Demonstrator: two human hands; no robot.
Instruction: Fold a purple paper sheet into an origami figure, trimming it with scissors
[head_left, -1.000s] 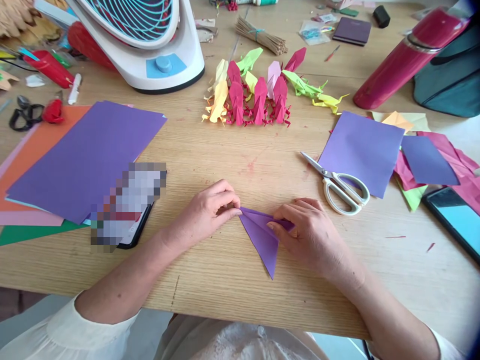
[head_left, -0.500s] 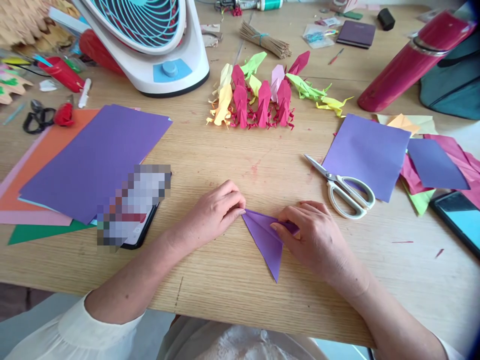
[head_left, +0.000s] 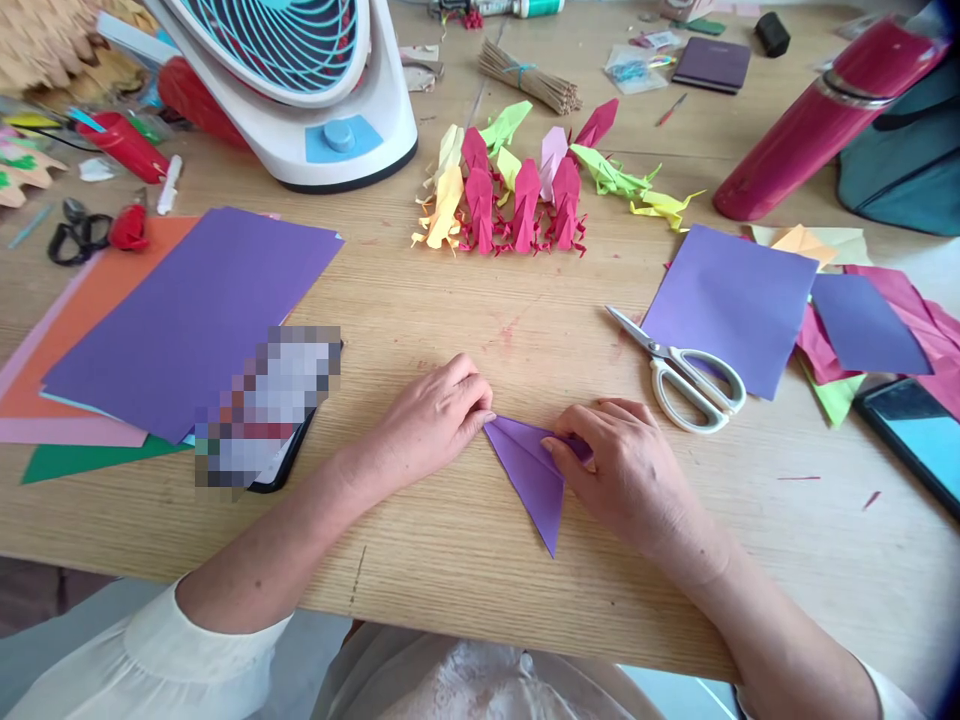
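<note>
A folded sheet of purple origami paper lies on the wooden table between my hands, one pointed corner aimed toward me. My left hand pinches its upper left tip between thumb and fingers. On the other side, my right hand grips the right edge, thumb on top, and part of the paper is hidden under its fingers. White-handled scissors lie beyond my right hand, partly over a flat purple sheet.
Several folded paper figures stand at the back middle. A white fan is behind left, above stacked coloured paper and a phone. A red flask, paper scraps and another phone occupy the right.
Both hands keep hold of the purple paper in almost the same place. My left fingers have shifted very slightly at the tip; the whole view has moved a little.
</note>
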